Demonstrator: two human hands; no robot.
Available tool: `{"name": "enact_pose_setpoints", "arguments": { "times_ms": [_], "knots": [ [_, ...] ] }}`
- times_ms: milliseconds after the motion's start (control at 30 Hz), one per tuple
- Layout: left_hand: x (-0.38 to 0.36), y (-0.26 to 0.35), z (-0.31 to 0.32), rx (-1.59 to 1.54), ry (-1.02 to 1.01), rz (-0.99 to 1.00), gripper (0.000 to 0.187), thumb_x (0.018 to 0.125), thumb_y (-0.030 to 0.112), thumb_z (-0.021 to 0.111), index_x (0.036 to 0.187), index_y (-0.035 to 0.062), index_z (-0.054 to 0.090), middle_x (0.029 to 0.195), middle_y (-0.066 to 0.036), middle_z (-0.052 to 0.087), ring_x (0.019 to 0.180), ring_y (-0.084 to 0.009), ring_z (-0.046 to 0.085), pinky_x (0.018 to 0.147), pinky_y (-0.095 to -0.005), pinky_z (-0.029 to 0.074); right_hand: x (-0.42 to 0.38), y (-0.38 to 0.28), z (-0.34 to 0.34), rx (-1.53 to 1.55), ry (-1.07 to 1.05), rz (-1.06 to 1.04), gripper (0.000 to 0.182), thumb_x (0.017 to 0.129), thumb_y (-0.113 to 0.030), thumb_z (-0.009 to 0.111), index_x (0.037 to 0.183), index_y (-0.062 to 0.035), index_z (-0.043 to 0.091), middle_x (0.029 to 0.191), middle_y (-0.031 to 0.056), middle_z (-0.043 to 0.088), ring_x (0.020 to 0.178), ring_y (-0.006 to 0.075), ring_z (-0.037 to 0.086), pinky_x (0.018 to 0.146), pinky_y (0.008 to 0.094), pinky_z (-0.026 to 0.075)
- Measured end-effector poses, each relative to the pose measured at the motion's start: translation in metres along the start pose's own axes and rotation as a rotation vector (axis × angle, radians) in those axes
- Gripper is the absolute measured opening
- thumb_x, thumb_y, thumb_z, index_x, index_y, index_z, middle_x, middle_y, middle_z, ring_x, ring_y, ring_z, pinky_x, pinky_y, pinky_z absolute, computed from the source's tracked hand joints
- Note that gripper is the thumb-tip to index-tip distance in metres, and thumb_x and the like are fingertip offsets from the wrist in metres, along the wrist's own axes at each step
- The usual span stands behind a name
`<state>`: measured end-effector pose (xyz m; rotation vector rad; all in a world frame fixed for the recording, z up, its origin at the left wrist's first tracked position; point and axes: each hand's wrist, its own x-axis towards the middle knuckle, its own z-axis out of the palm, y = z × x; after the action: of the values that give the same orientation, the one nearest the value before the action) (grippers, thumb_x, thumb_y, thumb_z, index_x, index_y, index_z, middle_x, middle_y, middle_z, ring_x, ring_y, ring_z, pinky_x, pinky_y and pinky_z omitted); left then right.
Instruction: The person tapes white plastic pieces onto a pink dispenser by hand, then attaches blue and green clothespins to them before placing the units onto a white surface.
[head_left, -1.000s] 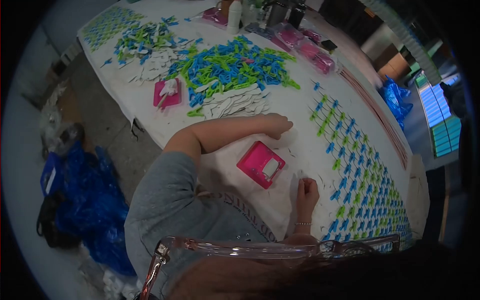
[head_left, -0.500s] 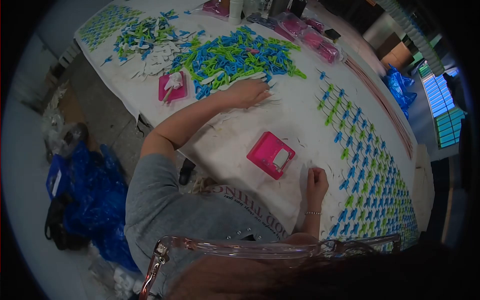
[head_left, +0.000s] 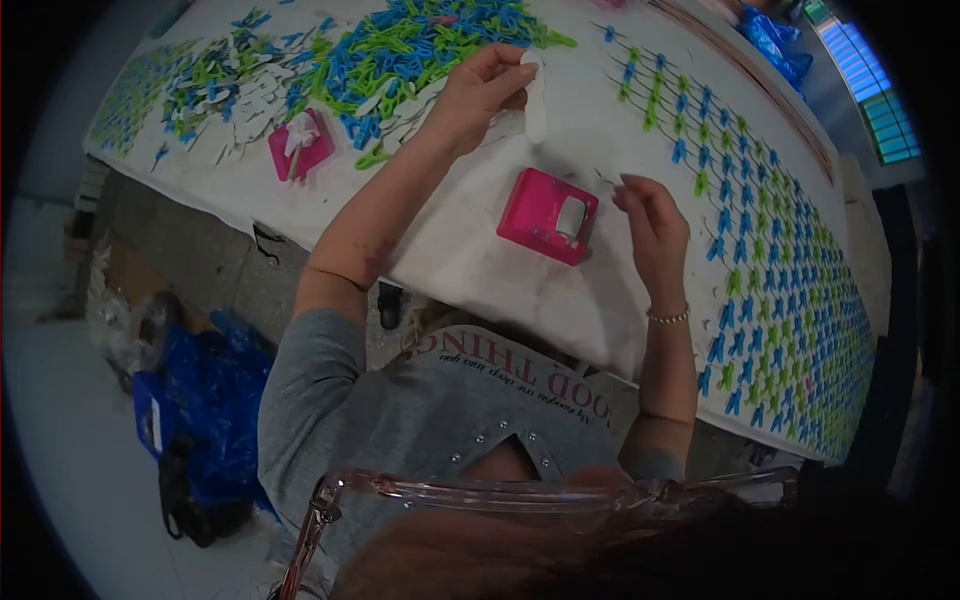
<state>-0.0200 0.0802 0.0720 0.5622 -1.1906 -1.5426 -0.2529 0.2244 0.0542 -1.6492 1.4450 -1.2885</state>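
Observation:
My left hand (head_left: 483, 95) is raised over the table with its thumb and fingers closed on the top of a long white strip with rounded ends (head_left: 535, 105). The strip hangs down nearly upright. Further right, my right hand (head_left: 652, 215) pinches a thin dark wire (head_left: 605, 178), whose tip points up and left. Between the two hands lies a pink box (head_left: 525, 215) with a whitish pad (head_left: 571, 217) and small metal parts on top. Several similar white strips (head_left: 415, 118) lie beside my left wrist.
A heap of blue and green clips (head_left: 400, 50) stands at the back. Rows of clips on wires (head_left: 750, 250) cover the right side. A pink tray (head_left: 318, 152) with crumpled white material and a stick lies left. Blue plastic bags (head_left: 215, 400) sit on the floor.
My left hand has left the white strips by the heap and lifted one up. My right hand has moved forward beside the pink box, the wire now showing. The view has shifted.

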Motion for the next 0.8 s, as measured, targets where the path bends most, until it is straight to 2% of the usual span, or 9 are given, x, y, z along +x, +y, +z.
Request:
{"name": "enact_pose_setpoints", "arguments": {
  "times_ms": [100, 133, 200, 300, 433, 500, 633, 700, 800],
  "knots": [
    [-0.009, -0.006, 0.022, 0.095, -0.048, 0.021, 0.018, 0.089, 0.015, 0.064, 0.101, 0.005, 0.056, 0.083, -0.001, 0.061, 0.073, -0.0083, 0.059, 0.067, -0.0247, 0.051, 0.018, -0.017, 0.03, 0.314, -0.015, 0.017, 0.023, 0.094, -0.005, 0.054, 0.115, 0.0022, 0.055, 0.097, 0.0072, 0.064, 0.089, 0.0131, 0.063, 0.081, 0.0252, 0.051],
    [-0.012, -0.009, 0.027, 0.091, -0.062, 0.016, 0.018, 0.089, 0.015, 0.064, 0.101, 0.005, 0.056, 0.083, -0.001, 0.061, 0.073, -0.0083, 0.059, 0.067, -0.0247, 0.051, 0.022, -0.02, 0.034, 0.31, -0.001, 0.021, 0.023, 0.094, -0.005, 0.054, 0.115, 0.0022, 0.055, 0.097, 0.0072, 0.064, 0.089, 0.0131, 0.063, 0.081, 0.0252, 0.051],
    [-0.018, -0.015, 0.036, 0.109, -0.075, 0.017, 0.018, 0.089, 0.014, 0.064, 0.101, 0.0039, 0.055, 0.082, -0.002, 0.061, 0.072, -0.0089, 0.061, 0.066, -0.0241, 0.052, 0.028, -0.024, 0.039, 0.408, -0.037, 0.195, 0.023, 0.093, -0.006, 0.056, 0.114, 0.0023, 0.056, 0.094, 0.0071, 0.064, 0.086, 0.0138, 0.063, 0.079, 0.0252, 0.051],
    [-0.027, -0.011, 0.04, 0.148, -0.115, -0.015, 0.015, 0.09, 0.013, 0.063, 0.099, 0.003, 0.055, 0.082, -0.002, 0.06, 0.074, -0.0086, 0.061, 0.068, -0.0236, 0.053, 0.026, -0.019, 0.037, 0.507, -0.05, 0.243, 0.019, 0.091, -0.007, 0.059, 0.108, 0.003, 0.059, 0.088, 0.0058, 0.064, 0.083, 0.01, 0.062, 0.074, 0.023, 0.052],
    [-0.027, -0.016, 0.029, 0.194, -0.187, -0.002, 0.015, 0.09, 0.012, 0.062, 0.102, 0.0033, 0.058, 0.082, -0.001, 0.06, 0.077, -0.0078, 0.061, 0.069, -0.0229, 0.052, 0.019, -0.013, 0.026, 0.508, -0.057, 0.28, 0.018, 0.09, -0.007, 0.06, 0.105, 0.0022, 0.061, 0.087, 0.0043, 0.064, 0.081, 0.0092, 0.062, 0.072, 0.0236, 0.052],
    [-0.03, -0.019, 0.028, 0.33, -0.261, 0.117, 0.016, 0.09, 0.011, 0.062, 0.105, 0.0038, 0.061, 0.083, -0.001, 0.061, 0.079, -0.0075, 0.061, 0.07, -0.0223, 0.05, 0.012, -0.006, 0.02, 0.094, -0.097, 0.061, 0.016, 0.088, -0.006, 0.062, 0.102, 0.0011, 0.063, 0.087, 0.0045, 0.064, 0.081, 0.0102, 0.063, 0.072, 0.0248, 0.052],
    [-0.039, -0.036, 0.026, 0.412, -0.295, 0.187, 0.017, 0.088, 0.009, 0.063, 0.104, 0.0047, 0.065, 0.085, -0.001, 0.063, 0.079, -0.0084, 0.06, 0.072, -0.023, 0.049, -0.005, -0.003, 0.016, -0.02, -0.106, 0.012, 0.017, 0.088, -0.005, 0.061, 0.105, 0.0003, 0.062, 0.09, 0.0037, 0.066, 0.082, 0.0104, 0.062, 0.073, 0.0234, 0.049],
    [-0.042, -0.041, 0.026, 0.517, -0.305, 0.334, 0.012, 0.086, 0.006, 0.064, 0.097, 0.0041, 0.066, 0.086, -0.003, 0.064, 0.078, -0.0111, 0.06, 0.074, -0.0247, 0.049, -0.009, -0.001, 0.019, -0.076, -0.03, -0.021, 0.017, 0.086, -0.004, 0.062, 0.103, -0.0005, 0.063, 0.092, 0.0058, 0.066, 0.083, 0.0118, 0.063, 0.075, 0.0252, 0.05],
    [-0.044, -0.041, 0.023, 0.696, -0.323, 0.439, 0.011, 0.083, 0.005, 0.064, 0.093, 0.0051, 0.067, 0.087, -0.005, 0.065, 0.081, -0.0158, 0.06, 0.075, -0.0278, 0.049, -0.014, 0.016, 0.024, -0.178, -0.003, -0.077, 0.018, 0.084, -0.004, 0.064, 0.102, -0.0013, 0.064, 0.094, 0.0079, 0.066, 0.083, 0.0144, 0.063, 0.075, 0.0268, 0.05]
  ]
}}
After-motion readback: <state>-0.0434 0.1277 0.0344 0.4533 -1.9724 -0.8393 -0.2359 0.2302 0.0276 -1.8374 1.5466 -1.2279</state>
